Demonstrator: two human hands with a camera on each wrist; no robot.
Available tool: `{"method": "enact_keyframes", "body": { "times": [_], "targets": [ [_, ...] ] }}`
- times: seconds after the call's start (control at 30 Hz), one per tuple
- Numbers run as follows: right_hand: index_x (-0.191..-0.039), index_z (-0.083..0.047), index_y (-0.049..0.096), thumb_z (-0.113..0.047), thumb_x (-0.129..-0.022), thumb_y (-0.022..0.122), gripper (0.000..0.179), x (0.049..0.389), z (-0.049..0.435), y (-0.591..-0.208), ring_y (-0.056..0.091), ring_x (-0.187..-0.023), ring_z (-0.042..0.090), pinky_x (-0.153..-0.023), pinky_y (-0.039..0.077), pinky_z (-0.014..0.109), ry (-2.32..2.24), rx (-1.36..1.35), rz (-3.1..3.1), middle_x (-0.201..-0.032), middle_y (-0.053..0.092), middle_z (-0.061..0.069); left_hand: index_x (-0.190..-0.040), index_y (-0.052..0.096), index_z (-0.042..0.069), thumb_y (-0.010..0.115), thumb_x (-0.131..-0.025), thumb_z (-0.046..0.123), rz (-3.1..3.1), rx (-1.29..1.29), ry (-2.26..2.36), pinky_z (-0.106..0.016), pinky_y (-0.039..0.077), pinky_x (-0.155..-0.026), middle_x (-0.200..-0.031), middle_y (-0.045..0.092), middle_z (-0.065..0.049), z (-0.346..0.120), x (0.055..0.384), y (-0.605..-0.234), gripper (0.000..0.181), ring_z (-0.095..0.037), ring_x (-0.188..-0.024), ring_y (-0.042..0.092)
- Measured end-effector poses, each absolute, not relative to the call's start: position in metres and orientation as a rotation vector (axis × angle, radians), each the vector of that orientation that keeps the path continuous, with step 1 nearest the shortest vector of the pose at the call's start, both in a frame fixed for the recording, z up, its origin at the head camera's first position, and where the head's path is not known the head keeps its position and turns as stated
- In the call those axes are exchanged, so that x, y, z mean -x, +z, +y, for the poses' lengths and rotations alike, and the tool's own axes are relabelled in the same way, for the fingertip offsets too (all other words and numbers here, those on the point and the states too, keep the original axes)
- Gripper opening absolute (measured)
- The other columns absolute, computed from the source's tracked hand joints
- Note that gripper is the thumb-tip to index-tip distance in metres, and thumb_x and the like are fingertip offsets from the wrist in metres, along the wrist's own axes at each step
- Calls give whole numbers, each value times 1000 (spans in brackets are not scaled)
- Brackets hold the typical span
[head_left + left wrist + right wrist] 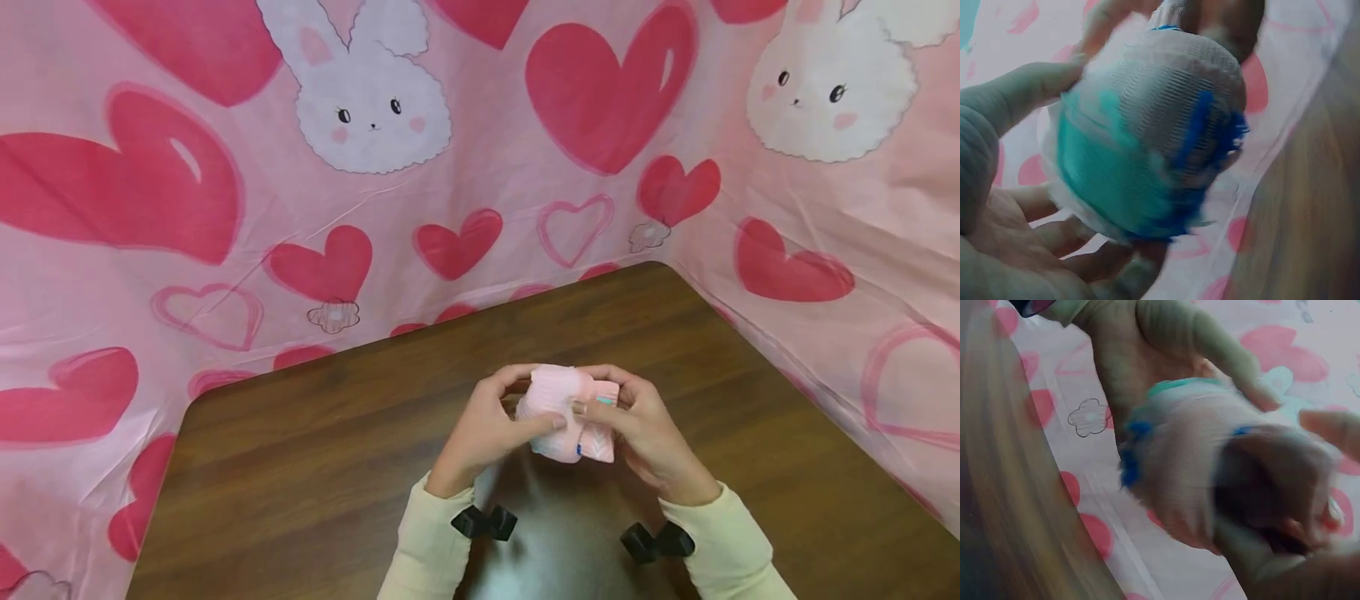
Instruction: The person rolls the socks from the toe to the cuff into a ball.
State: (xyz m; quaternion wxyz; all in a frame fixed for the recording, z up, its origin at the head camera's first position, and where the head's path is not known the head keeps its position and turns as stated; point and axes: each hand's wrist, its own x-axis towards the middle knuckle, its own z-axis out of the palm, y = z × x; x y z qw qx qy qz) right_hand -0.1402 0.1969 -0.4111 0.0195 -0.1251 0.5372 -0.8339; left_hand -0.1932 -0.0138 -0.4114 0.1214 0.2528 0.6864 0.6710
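Observation:
Both hands hold a bundled pale pink sock (553,417) above the brown table. My left hand (480,429) grips its left side, thumb across the front and fingers behind. On the right, my right hand (656,429) pinches the part that sticks out, its thumb pointing inward. In the left wrist view the rounded end of the sock (1154,119) shows ribbed knit with teal and blue patches and loose threads. A dark opening faces the right hand in the right wrist view, where the sock (1179,456) is blurred.
The wooden table (300,467) spreads under and around the hands. Pink cloth (465,175) printed with hearts and rabbits hangs behind the table and along its right side. A black wrist-worn piece (483,523) sits by each cream sleeve (431,542).

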Motion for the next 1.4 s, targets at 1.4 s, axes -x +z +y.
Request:
{"method": "enact_keyframes", "body": {
  "times": [1.4],
  "targets": [
    [-95, 5, 70, 15, -88, 52, 21, 157, 198, -420, 60, -63, 14, -53, 51, 26, -2141, 449, 2663, -84, 68, 8, -123, 69, 14, 95, -67, 28, 2290, -537, 1951, -33, 56, -72, -103, 71, 2, -13, 176, -411, 64, -18, -85, 66]
  ]
}}
